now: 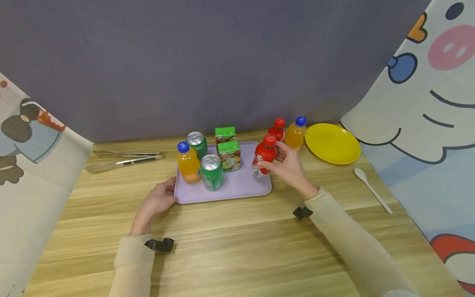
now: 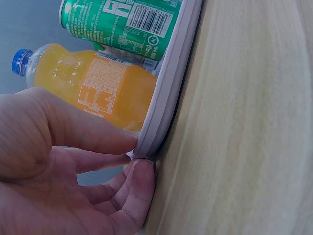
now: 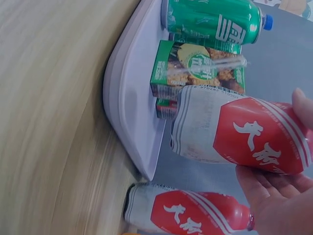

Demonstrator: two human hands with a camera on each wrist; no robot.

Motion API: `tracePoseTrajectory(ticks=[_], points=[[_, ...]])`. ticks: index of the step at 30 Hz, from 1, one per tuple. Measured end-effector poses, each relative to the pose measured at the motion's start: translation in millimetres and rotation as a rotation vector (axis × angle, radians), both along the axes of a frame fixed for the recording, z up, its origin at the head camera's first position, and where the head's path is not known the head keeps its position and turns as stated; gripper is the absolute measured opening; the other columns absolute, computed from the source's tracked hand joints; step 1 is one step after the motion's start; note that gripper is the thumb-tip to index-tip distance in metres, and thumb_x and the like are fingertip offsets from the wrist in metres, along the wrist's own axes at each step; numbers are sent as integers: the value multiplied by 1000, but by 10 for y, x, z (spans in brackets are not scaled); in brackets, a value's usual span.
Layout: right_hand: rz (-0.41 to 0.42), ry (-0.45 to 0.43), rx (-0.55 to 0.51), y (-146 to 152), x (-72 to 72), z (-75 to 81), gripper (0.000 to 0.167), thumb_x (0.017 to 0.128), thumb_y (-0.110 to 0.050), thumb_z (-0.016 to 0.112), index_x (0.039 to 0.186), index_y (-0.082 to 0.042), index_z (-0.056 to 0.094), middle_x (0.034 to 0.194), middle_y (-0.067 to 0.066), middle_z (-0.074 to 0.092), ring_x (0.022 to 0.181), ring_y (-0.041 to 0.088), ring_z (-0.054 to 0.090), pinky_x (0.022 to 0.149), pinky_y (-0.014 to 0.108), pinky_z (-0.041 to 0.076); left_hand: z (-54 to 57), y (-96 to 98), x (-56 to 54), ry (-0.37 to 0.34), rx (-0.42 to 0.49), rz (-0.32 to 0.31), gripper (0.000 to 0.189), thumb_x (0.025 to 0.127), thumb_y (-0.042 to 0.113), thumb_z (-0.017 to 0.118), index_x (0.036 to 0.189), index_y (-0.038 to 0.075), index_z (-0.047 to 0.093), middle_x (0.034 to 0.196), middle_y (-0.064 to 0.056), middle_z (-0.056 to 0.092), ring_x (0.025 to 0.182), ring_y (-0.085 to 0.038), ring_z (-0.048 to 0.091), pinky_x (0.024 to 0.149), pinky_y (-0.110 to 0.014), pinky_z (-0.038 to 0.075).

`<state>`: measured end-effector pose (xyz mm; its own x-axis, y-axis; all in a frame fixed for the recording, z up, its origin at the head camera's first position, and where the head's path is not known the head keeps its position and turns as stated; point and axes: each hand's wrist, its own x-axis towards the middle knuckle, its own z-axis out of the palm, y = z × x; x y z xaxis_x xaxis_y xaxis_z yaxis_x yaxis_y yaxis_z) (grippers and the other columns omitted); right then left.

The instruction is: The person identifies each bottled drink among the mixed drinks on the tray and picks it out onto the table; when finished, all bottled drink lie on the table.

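My right hand [image 1: 291, 167] grips a red-and-white bottle [image 1: 264, 154] with a red cap, held upright over the right part of the lilac tray [image 1: 245, 187]. In the right wrist view the base of this bottle [image 3: 195, 125] hangs clear of the tray. At the tray's left front corner my left hand [image 1: 159, 198] pinches the rim, thumb above and fingers lower. On the tray stand an orange juice bottle [image 1: 189, 165] with a blue cap, two green cans, the nearer can [image 1: 212, 173] in front, and two green-topped drink cartons, one carton [image 1: 229, 156] before the other.
Behind my right hand stand another red bottle [image 1: 276, 130] and another orange juice bottle [image 1: 296, 134]. A yellow plate [image 1: 332, 143] and a white spoon [image 1: 372, 191] lie to the right. Metal tongs [image 1: 124, 162] lie left of the tray. A grey backdrop [image 1: 222, 66] rises behind the table.
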<state>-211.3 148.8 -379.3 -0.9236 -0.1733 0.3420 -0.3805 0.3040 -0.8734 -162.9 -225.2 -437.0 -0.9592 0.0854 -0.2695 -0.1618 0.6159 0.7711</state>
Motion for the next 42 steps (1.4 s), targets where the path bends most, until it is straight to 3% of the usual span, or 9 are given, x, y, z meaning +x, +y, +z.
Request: tracePoseTrajectory(ticks=[4,17,42], points=[[-3,-10,-3,15,43,100,56,72,2,80,122,10,55,112,23,63,97,34,63,84,44,49,0,-9,-3,0,0,2,75,78,-5,60,145,-9,25,116,-27,55,97,-32,53,81,-41,45],[-49,-7,13,198,-8,85,57,73,0,80,122,11,55,112,24,63,97,35,63,83,44,50,-16,-20,6,1,-5,1,76,79,-5,61,145,-9,25,115,-27,55,98,-33,53,80,-40,46],[-101,-46,57,381,-85,-80,60,75,-2,79,126,11,52,119,25,59,101,35,61,87,45,48,-9,7,1,-19,-4,13,75,80,-5,60,146,-8,25,117,-27,54,97,-32,52,78,-37,45]])
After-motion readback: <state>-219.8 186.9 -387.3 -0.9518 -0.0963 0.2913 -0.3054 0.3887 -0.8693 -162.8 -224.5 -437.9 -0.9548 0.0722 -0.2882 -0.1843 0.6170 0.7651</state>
